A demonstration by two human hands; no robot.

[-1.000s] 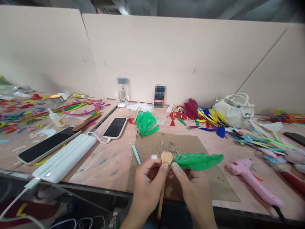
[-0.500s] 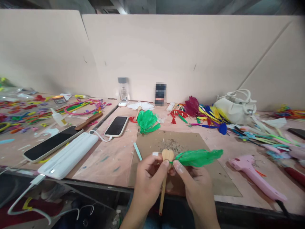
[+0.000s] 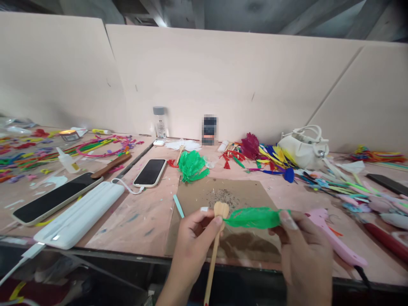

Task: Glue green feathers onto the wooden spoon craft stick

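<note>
My left hand [image 3: 195, 240] pinches a wooden stick [image 3: 211, 265] just below its flat, rounded, notched head. A green feather [image 3: 251, 217] stretches sideways from that head, its base at my left thumb; whether it is fixed to the wood I cannot tell. At the feather's far end, my right hand [image 3: 302, 244] has its tip between thumb and fingers. Both hands are above the near part of a brown board [image 3: 248, 189] strewn with dark crumbs. Beyond the board lies a bunch of green feathers [image 3: 192, 165].
A pink glue gun [image 3: 338, 242] lies to the right, close to my right hand. On the left are a phone [image 3: 150, 173], a white power bank [image 3: 79, 214] and a glue bottle [image 3: 67, 160]. Coloured feathers [image 3: 277, 155] and a white handbag [image 3: 304, 148] stand at the back right.
My right hand has slid away to the right, from the feather's base to its tip. The left hand keeps its hold near the wooden head. The view has shifted slightly.
</note>
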